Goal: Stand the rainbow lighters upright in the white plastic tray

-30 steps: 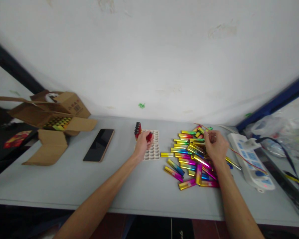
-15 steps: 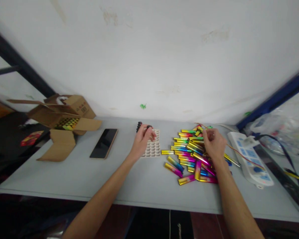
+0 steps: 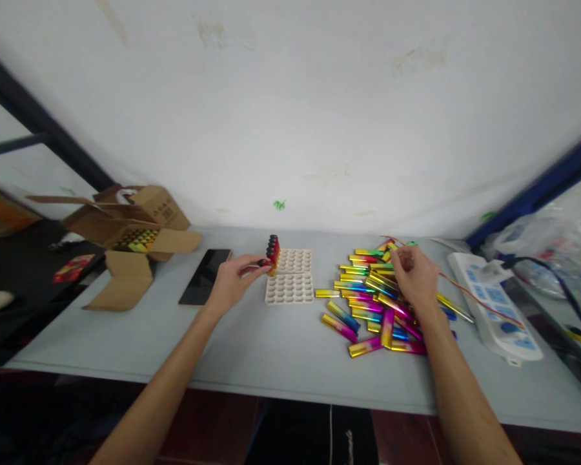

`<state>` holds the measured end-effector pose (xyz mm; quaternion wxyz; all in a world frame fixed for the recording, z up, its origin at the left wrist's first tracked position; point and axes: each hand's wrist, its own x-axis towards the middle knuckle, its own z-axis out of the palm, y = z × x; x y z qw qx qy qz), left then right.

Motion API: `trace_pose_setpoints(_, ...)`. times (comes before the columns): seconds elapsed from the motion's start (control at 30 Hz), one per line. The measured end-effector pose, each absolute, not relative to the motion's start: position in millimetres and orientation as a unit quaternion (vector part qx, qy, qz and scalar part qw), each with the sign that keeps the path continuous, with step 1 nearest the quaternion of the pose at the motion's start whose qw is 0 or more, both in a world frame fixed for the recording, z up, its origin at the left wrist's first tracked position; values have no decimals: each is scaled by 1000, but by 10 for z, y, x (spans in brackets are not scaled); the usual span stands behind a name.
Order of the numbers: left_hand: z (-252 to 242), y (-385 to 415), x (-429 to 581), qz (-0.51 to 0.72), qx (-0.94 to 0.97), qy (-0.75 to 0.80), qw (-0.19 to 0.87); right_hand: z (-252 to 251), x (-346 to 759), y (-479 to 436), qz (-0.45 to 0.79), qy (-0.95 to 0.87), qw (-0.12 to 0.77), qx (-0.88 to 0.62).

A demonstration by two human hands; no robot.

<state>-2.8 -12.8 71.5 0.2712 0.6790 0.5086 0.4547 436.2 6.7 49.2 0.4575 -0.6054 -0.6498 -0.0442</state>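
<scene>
My left hand (image 3: pixel 235 279) is at the left side of a white tray (image 3: pixel 290 298) with rows of oval slots. Its thumb and fingers pinch a small black-tipped tube (image 3: pixel 264 263), mostly hidden by the fingers. Along the tray's left edge stands a row of red and yellow tubes with black tips (image 3: pixel 272 252). My right hand (image 3: pixel 416 274) rests at the back right of a pile of shiny metallic tubes (image 3: pixel 363 300) in gold, pink, blue and green. Its fingers are curled together there; what they hold, if anything, cannot be made out.
A black phone (image 3: pixel 204 278) lies left of the tray. Further left, an open cardboard box (image 3: pixel 126 278) holds upright yellow-green tubes. A white power strip (image 3: pixel 494 310) with cables stands right of the pile, and clear plastic bags (image 3: pixel 532 258) lie beyond it. A wall rises behind the table.
My left hand has moved left from above the tray to beside it, uncovering the tray and the row of tubes. My right hand stays at the pile with its fingers curled.
</scene>
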Motion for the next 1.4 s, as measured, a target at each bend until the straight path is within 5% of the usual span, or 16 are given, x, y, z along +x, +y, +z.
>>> trace_pose_setpoints(1.13, 576, -46, -26, 393, 734, 530, 161, 522, 4368, 58, -25, -643, 461, -611)
trace_pose_setpoints(1.4, 571, -493, 325, 424, 743, 515, -57, 531, 4349, 71, -27, -646, 463, -606)
